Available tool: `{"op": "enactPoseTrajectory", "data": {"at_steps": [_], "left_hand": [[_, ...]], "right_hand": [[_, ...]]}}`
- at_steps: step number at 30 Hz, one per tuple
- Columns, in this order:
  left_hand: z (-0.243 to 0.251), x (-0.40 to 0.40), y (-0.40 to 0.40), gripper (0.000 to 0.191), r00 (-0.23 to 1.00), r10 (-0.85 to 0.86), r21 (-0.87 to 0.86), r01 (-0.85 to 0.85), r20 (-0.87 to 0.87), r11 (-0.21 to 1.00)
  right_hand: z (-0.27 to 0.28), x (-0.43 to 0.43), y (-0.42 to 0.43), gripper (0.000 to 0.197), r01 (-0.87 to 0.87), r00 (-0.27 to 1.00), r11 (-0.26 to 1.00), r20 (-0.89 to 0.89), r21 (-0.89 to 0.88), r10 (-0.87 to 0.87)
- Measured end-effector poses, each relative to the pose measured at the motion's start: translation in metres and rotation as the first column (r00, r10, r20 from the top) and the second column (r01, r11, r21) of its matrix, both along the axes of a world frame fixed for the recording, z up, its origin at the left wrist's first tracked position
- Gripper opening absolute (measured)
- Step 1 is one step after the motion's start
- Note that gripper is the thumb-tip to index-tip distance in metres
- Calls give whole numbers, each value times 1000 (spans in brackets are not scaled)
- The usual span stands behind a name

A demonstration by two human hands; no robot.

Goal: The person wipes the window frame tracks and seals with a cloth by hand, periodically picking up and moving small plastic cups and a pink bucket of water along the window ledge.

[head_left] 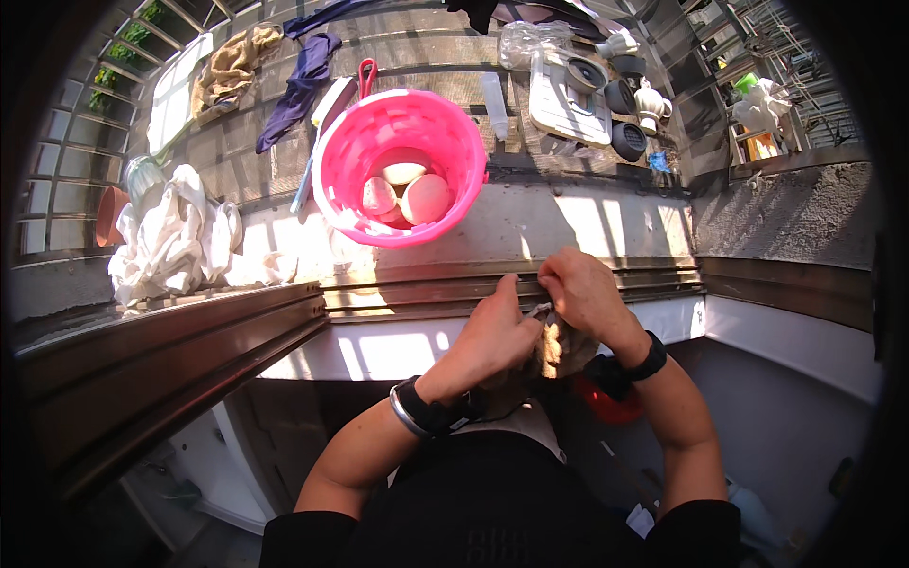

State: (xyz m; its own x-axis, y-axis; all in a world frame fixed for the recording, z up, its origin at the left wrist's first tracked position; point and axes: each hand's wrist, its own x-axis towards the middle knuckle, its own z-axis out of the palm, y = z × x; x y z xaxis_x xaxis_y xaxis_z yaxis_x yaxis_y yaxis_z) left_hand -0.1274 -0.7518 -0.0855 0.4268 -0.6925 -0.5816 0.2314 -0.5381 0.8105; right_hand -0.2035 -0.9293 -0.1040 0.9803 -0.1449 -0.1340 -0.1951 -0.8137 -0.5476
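Over the brown metal sliding-window track (426,292), my left hand (497,328) and my right hand (584,295) are close together. Between and below them hangs a crumpled tan and grey-brown cloth (568,351), gripped by both hands. My left thumb lies against the cloth's upper edge, and the left index finger reaches up over the track. The right fingers are bent down at the cloth's top, so their tips are partly hidden. Beyond the track stands a pink plastic basket (469,142) with several pale, rounded objects (426,199) inside.
A crumpled white cloth (167,238) lies on the sill at left, near the brown window frame (177,362). Farther out on mesh are a navy cloth (302,92), a tan cloth (238,67), a clear bottle (494,106), a white plastic panel (568,106) and dark round pieces (628,140).
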Motion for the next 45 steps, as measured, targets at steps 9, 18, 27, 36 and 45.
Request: {"op": "enactPoseTrajectory", "data": {"at_steps": [9,18,27,36,45], "left_hand": [[-8,-17,11,84,990,134,-202,-122,45,972],[10,-41,63,54,977,72,-230,-24,202,973],[1,-48,99,47,948,-3,-191,67,317,979],[-6,-49,111,44,930,62,-213,17,362,977],[-1,-35,136,42,935,-49,-177,117,350,977]], "right_hand": [[1,11,-11,7,463,878,702,-171,541,-447],[21,-6,-26,4,89,995,996,48,9,-90],[6,9,11,8,-1,978,1000,209,-13,4],[31,-10,-13,7,350,888,874,179,336,-424],[27,-98,-14,11,621,679,509,-85,597,-729]]}}
